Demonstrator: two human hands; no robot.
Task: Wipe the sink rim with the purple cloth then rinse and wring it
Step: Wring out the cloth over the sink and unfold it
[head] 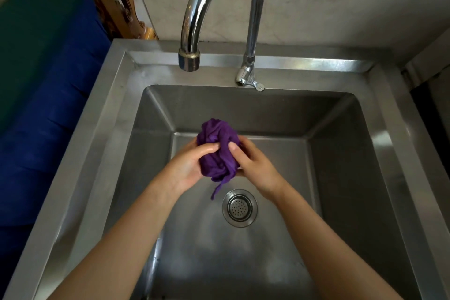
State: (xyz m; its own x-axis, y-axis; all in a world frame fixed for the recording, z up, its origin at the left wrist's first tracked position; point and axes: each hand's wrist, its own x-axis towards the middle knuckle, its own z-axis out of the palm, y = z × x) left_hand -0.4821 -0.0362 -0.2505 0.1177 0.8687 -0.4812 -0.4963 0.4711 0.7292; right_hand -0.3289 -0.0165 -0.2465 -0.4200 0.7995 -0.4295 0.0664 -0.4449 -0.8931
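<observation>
- Cloth: purple cloth [217, 153] bunched, held above sink [117, 95] basin, near drain strainer [239, 207].
- Left hand [188, 165] grips cloth's left side.
- Right hand [254, 165] grips its right side.
- Faucet [194, 14]: no water visible.

left hand [187, 165]: bare, wet sheen on fingers [207, 148] | right hand [255, 168]: bare, short nails | forearms [136, 221]: bare

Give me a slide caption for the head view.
Over the sink, left hand and right hand grip the bunched purple cloth; no water runs from the faucet.
</observation>
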